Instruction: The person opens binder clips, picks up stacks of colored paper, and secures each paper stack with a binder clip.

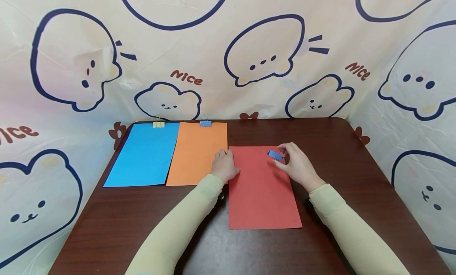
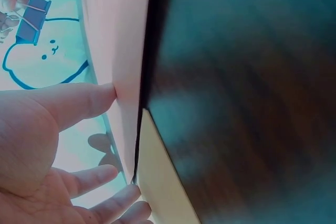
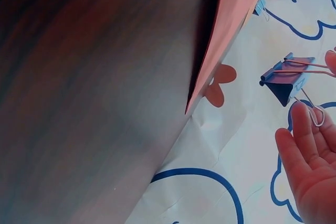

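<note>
A sheet of red paper (image 1: 263, 188) lies in front of the person, its upper left edge by the left hand (image 1: 225, 167). That hand's thumb touches the red sheet, as the left wrist view shows, while its other fingers stretch over the edge of the orange paper (image 1: 203, 156). Above the red sheet's upper right part, the right hand (image 1: 300, 167) holds a blue binder clip (image 1: 275, 155). In the right wrist view, thumb and fingers pinch the wire handles of the binder clip (image 3: 287, 77), whose mouth points away from the palm.
To the left lies blue paper (image 1: 144, 154) with a pale yellow binder clip (image 1: 158, 124) on its top edge. Another blue binder clip (image 1: 205, 124) sits on the orange sheet's top edge. The dark wooden table (image 1: 327, 148) borders a patterned cloth backdrop (image 1: 263, 101).
</note>
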The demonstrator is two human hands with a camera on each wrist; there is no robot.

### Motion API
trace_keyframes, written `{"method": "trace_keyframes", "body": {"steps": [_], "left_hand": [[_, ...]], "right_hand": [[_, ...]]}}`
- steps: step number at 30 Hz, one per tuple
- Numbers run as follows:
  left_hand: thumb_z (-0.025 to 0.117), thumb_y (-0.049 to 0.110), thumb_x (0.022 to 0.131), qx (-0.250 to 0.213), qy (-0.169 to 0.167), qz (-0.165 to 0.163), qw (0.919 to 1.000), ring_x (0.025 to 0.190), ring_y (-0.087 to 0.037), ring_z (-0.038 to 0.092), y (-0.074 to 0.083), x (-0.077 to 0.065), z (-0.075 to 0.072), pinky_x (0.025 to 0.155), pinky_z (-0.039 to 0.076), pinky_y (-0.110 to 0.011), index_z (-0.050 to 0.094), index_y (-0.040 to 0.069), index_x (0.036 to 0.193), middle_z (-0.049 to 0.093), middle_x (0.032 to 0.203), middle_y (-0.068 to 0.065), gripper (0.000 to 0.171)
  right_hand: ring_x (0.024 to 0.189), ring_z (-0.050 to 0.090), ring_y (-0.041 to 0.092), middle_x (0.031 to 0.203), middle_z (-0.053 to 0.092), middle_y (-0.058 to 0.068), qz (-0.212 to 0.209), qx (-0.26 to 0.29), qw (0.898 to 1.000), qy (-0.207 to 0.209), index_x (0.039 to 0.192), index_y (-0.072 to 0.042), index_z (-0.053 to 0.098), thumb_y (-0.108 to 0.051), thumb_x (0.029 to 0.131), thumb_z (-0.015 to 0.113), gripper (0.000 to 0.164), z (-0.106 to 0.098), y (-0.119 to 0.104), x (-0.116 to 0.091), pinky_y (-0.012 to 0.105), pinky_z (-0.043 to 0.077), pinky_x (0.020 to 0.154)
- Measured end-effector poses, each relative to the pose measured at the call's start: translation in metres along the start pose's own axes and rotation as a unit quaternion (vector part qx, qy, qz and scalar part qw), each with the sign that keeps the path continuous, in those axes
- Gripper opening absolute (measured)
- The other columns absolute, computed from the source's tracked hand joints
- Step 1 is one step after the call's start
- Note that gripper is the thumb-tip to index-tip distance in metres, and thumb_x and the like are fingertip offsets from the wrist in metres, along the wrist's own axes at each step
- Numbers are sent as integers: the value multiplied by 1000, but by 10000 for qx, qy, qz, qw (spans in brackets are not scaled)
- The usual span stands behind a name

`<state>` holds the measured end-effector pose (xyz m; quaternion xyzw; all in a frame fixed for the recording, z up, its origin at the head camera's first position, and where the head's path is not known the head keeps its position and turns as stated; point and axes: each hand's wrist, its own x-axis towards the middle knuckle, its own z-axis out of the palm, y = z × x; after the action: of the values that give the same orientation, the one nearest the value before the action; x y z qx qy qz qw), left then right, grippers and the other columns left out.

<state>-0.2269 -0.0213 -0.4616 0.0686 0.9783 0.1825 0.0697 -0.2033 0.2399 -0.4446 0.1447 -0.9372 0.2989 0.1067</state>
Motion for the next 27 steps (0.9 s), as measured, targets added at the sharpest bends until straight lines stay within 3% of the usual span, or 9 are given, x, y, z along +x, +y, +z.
{"method": "trace_keyframes", "body": {"steps": [15,27], "left_hand": [[77,40,92,211,35,58,9998,115,-33,49,5,-2,1,92,50,-45,52,0,134,54,122,-20,63],[80,37,90,170,64,-82,9998,113,-34,50,11,-1,2,94,51,-46,51,-1,132,56,122,-22,64]], "right_hand": [[98,60,29,111,59,12,-39,-11,10000,44,124,-2,59,-17,86,85,48,-1,1,-1,42,54,87],[97,60,28,111,59,13,-56,-10,10000,66,124,-2,59,-16,86,84,48,-1,1,-2,42,54,85]]}}
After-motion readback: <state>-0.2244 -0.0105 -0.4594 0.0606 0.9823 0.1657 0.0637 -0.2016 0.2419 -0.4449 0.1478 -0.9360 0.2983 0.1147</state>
